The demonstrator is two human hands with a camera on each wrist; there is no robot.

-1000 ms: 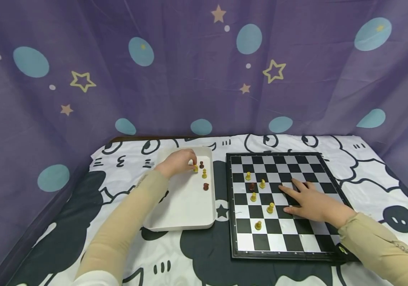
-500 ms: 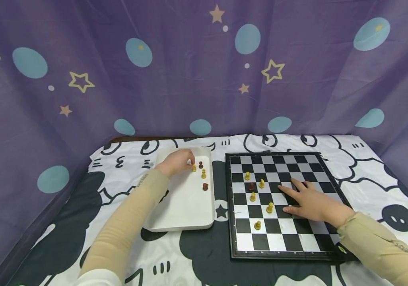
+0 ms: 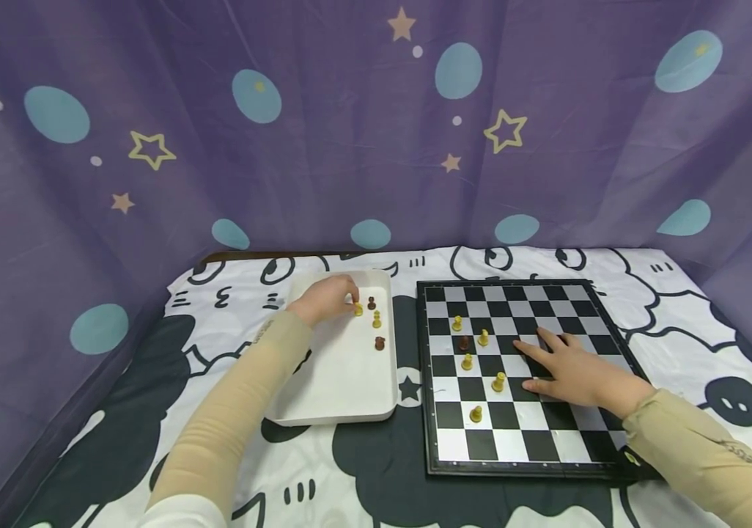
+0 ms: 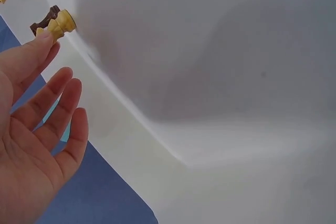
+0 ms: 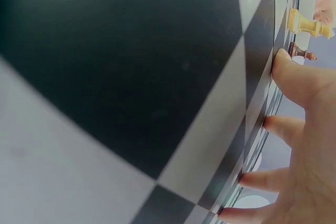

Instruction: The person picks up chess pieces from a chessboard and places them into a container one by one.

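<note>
My left hand [image 3: 325, 299] reaches into the white tray [image 3: 343, 400] and pinches a yellow chess piece [image 4: 63, 22] between thumb and forefinger, its other fingers held loosely bent. The piece leans, its round base toward the tray wall. Right of it in the head view stand a dark brown chess piece [image 3: 371, 303], another yellow chess piece [image 3: 377, 320] and a second brown piece [image 3: 380, 343]. My right hand [image 3: 577, 374] rests with spread fingers on the black-and-white chessboard [image 3: 537, 445], fingertips on the squares, holding nothing.
Several yellow pieces, among them one near the right thumb [image 3: 498, 382], and a brown piece [image 3: 464, 343] stand on the board's left half. A patterned cloth [image 3: 297, 477] lies beneath tray and board. Behind the table hangs a purple curtain [image 3: 349, 147].
</note>
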